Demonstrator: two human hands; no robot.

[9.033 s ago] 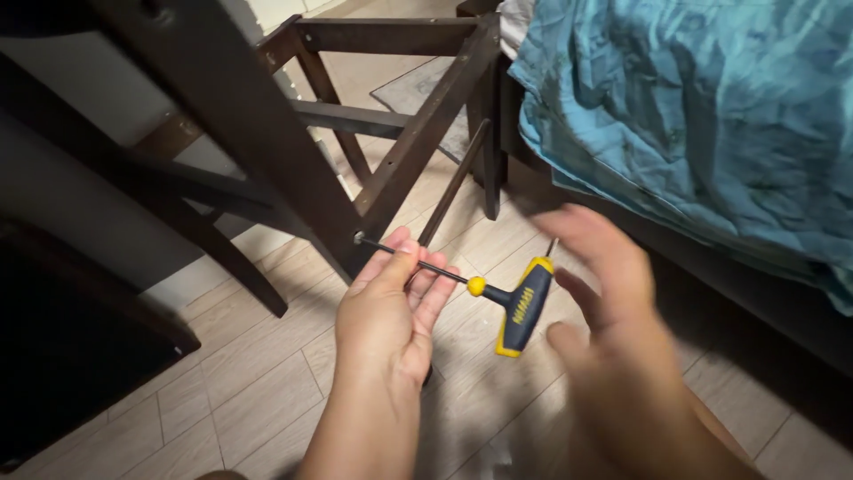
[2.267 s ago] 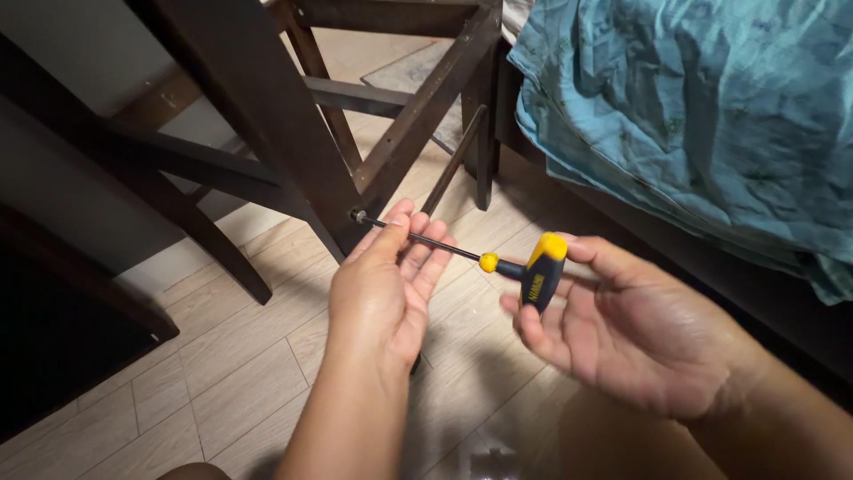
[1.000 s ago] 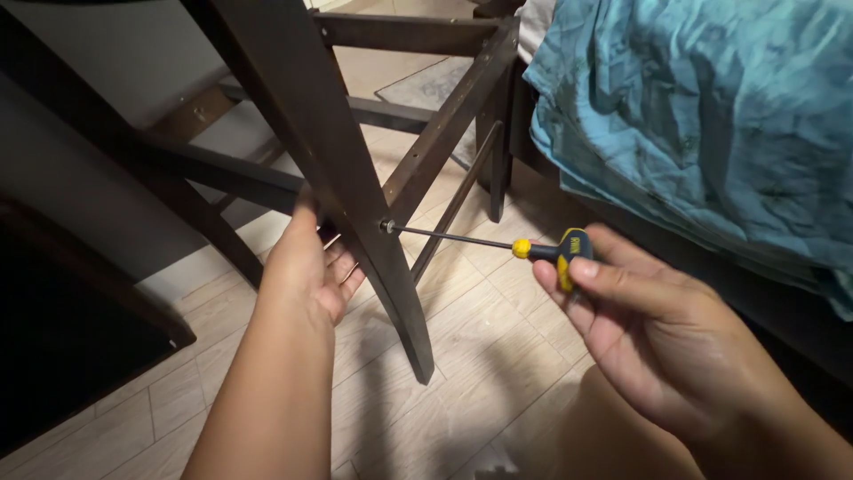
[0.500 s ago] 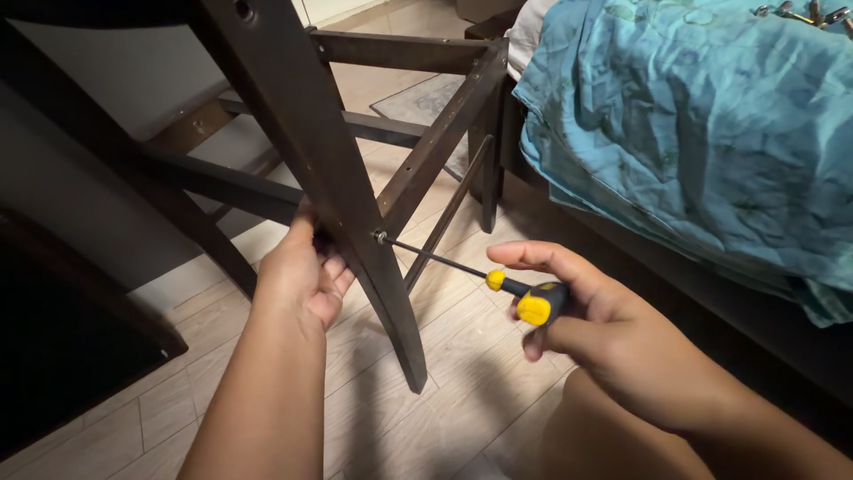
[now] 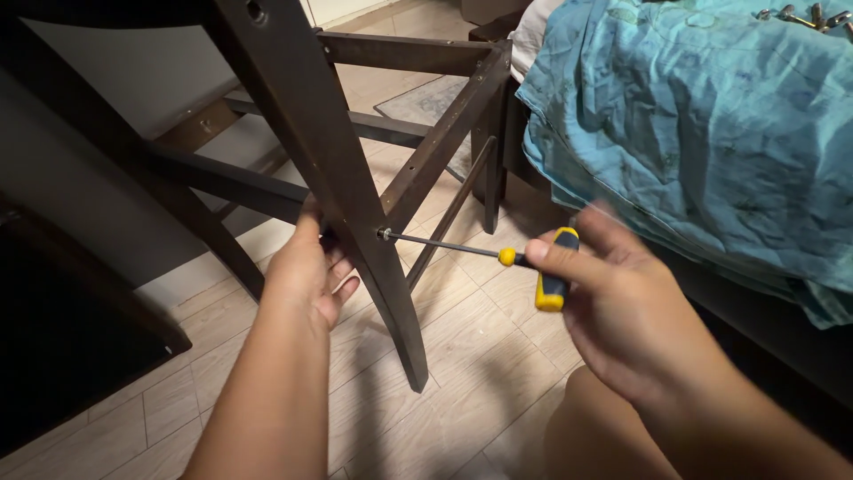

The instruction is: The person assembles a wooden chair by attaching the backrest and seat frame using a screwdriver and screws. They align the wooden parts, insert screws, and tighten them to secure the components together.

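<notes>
A dark brown wooden chair frame (image 5: 302, 133), tipped over on the pale plank floor (image 5: 462, 356), is steadied by the left hand (image 5: 306, 271), its grip wrapped around the slanted leg so the joint does not shift. The yellow-and-black T-handled hex key (image 5: 551, 267), at three o'clock from that leg, is clamped in the right hand (image 5: 622, 311); its thin steel shaft is seated in a bolt head (image 5: 384, 234) on the leg's face. The right hand is blurred, so finger placement is probably approximate. At one o'clock a crumpled teal sheet (image 5: 702, 124) is draped over a bed, with small metal fittings (image 5: 800, 16) on top.
</notes>
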